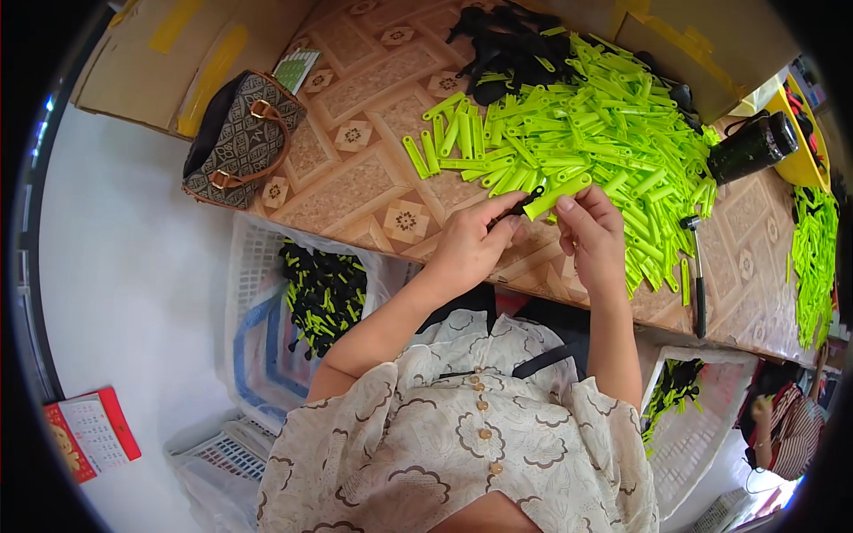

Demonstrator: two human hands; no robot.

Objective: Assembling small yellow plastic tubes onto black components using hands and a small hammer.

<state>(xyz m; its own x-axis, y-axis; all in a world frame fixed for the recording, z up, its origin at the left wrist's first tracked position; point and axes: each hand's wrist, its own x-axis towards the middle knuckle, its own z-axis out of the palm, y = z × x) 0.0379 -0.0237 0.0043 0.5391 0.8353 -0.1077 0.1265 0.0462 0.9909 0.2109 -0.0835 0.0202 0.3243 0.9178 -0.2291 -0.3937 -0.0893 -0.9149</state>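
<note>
Over the near edge of the table, my left hand (pixel 468 246) pinches a small black part (pixel 519 208) between thumb and fingers. My right hand (pixel 593 238) grips a lime-green plastic handle (pixel 558 195) with a hole at its far end. The handle's near end meets the black part, or nearly so; how far they join is hidden by my fingers. Just beyond my hands spreads a large heap of the same green handles (pixel 613 147). Behind it lies a pile of black parts (pixel 502 44).
A patterned handbag (pixel 238 133) sits at the table's left. On the right are a hammer (pixel 697 275), a black cylindrical container (pixel 753 147) and a yellow basket (pixel 804 133). Crates (pixel 253 302) of black-and-green pieces stand below the table. Another person (pixel 786 431) is at far right.
</note>
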